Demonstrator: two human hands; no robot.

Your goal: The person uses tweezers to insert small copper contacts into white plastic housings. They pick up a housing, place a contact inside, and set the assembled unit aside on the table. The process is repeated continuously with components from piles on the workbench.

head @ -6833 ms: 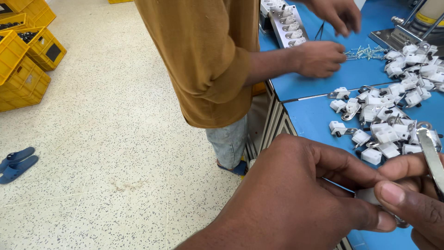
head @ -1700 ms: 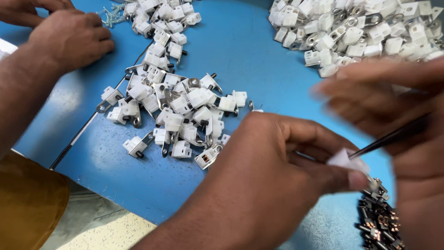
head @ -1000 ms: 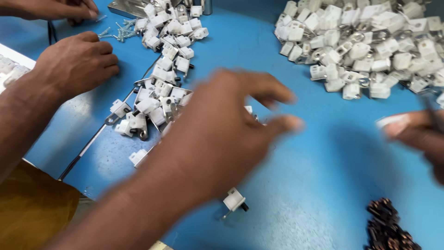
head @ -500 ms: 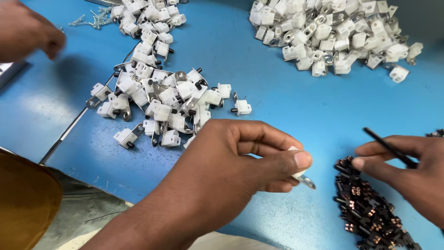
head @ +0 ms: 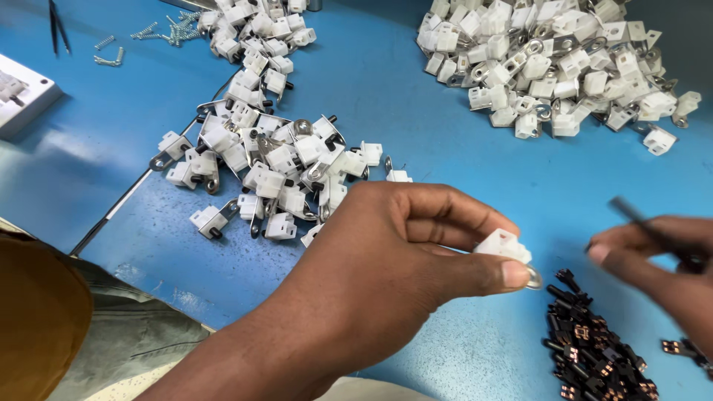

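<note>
Your left hand (head: 386, 275) pinches one small white plastic connector block with a metal ring tab (head: 506, 249) between thumb and forefinger, held just above the blue desk (head: 416, 126); the fingers are closed on it. Your right hand (head: 661, 260) is blurred; its fingers are closed round a thin dark tool (head: 635, 217), apparently tweezers, near the block but not touching it.

Progress, as judged: the held block shows no black insert yet, so this piece appears unfinished. The near heap of white blocks with black pins (head: 267, 160) looks like fitted work, roughly thirty to forty pieces. The far heap of white blocks (head: 549, 63) holds well over fifty; whether those are done I cannot tell. The pile of small black parts with copper contacts (head: 594, 349) remains, some dozens, too tangled to count. A few loose metal springs (head: 160, 30) lie top left.
</note>
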